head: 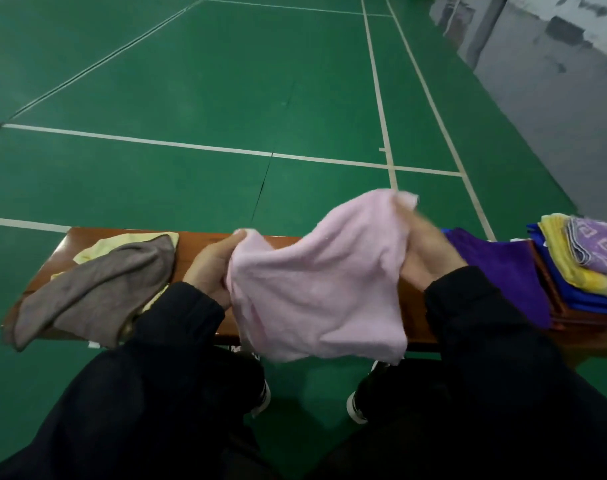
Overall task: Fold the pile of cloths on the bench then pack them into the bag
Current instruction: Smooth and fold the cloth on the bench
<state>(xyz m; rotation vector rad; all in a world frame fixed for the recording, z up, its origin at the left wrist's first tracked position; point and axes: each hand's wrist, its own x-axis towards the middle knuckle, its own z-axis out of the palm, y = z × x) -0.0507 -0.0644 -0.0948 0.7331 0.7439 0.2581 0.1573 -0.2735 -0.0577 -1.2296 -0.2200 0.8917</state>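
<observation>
Both hands hold the pink cloth (317, 282) up over the wooden worktop (205, 242): the left hand (210, 268) has its fingers curled round one corner, and the right hand (425, 244), blurred, pinches the opposite one. The cloth sags unevenly, so a loose grip could drop it or skew the fold. The grey cloth (94, 289) hangs over the worktop's near edge and may slide off.

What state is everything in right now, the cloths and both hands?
Pink cloth: unfolded, held up over the bench.
Left hand: grips the pink cloth's left edge.
Right hand: grips its upper right corner; blurred.
Grey cloth: crumpled, lying on a pale yellow cloth.
Purple cloth: spread flat.
Stack of cloths: folded.
</observation>
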